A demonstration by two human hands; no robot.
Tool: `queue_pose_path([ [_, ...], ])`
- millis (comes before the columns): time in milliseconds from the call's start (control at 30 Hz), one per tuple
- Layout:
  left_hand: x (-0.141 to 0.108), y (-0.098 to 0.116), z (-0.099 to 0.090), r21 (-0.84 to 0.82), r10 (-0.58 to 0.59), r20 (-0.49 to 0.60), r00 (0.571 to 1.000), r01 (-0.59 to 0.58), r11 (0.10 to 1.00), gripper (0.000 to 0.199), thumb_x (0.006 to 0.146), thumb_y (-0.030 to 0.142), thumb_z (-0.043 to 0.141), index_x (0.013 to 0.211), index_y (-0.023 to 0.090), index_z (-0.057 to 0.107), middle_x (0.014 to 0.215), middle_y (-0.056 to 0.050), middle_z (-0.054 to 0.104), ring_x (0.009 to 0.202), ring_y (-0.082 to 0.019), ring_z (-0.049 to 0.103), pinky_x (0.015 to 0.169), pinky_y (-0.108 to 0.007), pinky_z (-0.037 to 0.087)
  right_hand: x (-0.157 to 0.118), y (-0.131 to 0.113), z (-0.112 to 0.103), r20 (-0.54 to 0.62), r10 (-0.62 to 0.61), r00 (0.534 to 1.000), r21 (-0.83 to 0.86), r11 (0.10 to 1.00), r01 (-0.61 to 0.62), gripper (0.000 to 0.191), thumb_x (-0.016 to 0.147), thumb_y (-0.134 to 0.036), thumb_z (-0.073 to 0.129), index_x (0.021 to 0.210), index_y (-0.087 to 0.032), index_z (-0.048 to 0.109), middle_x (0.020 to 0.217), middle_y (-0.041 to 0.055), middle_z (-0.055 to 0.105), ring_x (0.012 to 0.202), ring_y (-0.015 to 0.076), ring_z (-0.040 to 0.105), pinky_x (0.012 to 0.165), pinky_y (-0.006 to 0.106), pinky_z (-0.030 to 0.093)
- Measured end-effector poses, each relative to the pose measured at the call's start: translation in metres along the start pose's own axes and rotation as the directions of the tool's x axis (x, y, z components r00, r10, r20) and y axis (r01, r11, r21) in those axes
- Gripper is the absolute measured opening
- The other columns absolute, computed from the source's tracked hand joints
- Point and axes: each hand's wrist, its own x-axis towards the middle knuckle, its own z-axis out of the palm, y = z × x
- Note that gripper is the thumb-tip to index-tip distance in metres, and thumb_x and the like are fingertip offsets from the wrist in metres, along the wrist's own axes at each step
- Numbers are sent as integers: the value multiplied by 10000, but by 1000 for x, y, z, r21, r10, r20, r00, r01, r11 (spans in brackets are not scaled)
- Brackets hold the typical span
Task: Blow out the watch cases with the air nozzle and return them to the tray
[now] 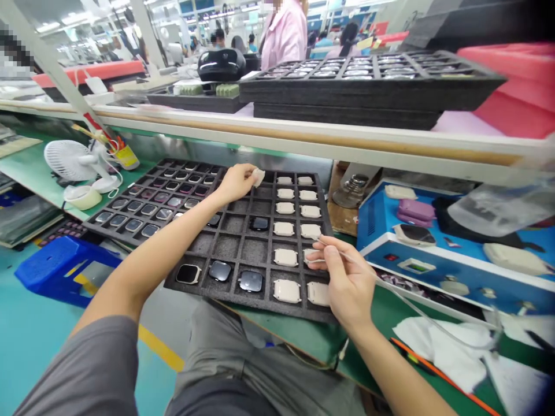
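My left hand [237, 181] reaches over the far side of a black foam tray [227, 245], its fingers pinching a cream watch case [259, 177]. Closer to me, my right hand [349, 280] is closed around a thin, clear tube [403, 298], which trails off to the right. The tube's tip is just above the tray's right column. Cream watch cases [286, 290] fill the two right columns. Dark-faced watches [250, 281] lie in a few other compartments. Part of a case in the right column is hidden behind my right fingers.
Left of it, another tray [125, 234] holds several watch faces. A white fan [71, 160] stands at the far left. On the right, a blue machine [390, 254] has watch cases on top. Above runs a shelf [277, 132] with stacked trays [347, 92]. A blue stool [65, 268] is below.
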Motion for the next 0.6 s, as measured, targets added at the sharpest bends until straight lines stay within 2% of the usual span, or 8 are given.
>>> queue_pose_path([
  [67,-24,12,-4,37,67,23,997,-68,997,307,946,226,572,1196,138,725,1165,-107,784,1042,-231,723,929,-288,501,1,-1,0,11,0,1000,-9,1000,0,264,929,-429,699,1059,-206,752,917,53,770,701,147,743,600,265,627],
  [167,-67,27,-13,235,136,89,987,-154,960,331,961,263,572,1253,192,711,1194,-101,781,1075,-273,730,953,-348,510,2,-2,0,-1,-4,1000,0,1000,4,268,933,-429,692,1062,-200,743,914,53,764,701,149,745,591,264,627],
  [233,-93,34,-18,326,122,135,983,-161,932,343,970,260,558,1283,218,692,1195,-103,780,1094,-285,731,965,-376,514,2,-2,0,0,-4,1000,5,1000,4,266,933,-426,692,1057,-196,741,913,53,763,695,145,745,582,256,624],
  [300,-114,38,-20,300,99,141,985,-138,944,332,972,253,547,1271,223,689,1149,-95,791,1049,-274,744,944,-376,528,1,-1,0,20,-4,1000,3,1000,4,260,935,-422,691,1050,-194,740,912,55,764,695,148,745,575,255,622],
  [367,-126,42,-17,106,79,134,988,-93,990,297,955,252,563,1212,206,705,1103,-85,796,983,-252,750,904,-363,547,1,-1,0,31,-12,999,-7,1000,12,255,938,-418,686,1048,-194,742,910,57,764,700,153,744,578,266,628],
  [433,-130,48,-9,-224,40,167,985,-2,975,266,917,241,598,1147,169,709,1089,-94,790,944,-231,746,844,-342,573,1,-1,1,18,-38,999,-13,999,38,248,939,-414,684,1053,-202,748,909,52,760,705,154,740,595,279,636],
  [500,-127,58,2,-519,-15,241,970,142,843,250,876,243,645,1098,140,695,1078,-108,781,929,-218,738,767,-317,593,1,-2,2,-4,-76,997,-18,997,76,235,937,-413,685,1043,-215,756,932,48,747,727,153,737,608,282,641],
  [600,-119,79,21,-725,-51,322,945,281,628,287,835,303,734,1059,138,665,1007,-86,765,886,-189,720,713,-295,608,4,-5,3,-27,-147,989,-35,989,146,225,935,-423,677,994,-222,760,1042,62,707,826,167,728,633,291,653],
])
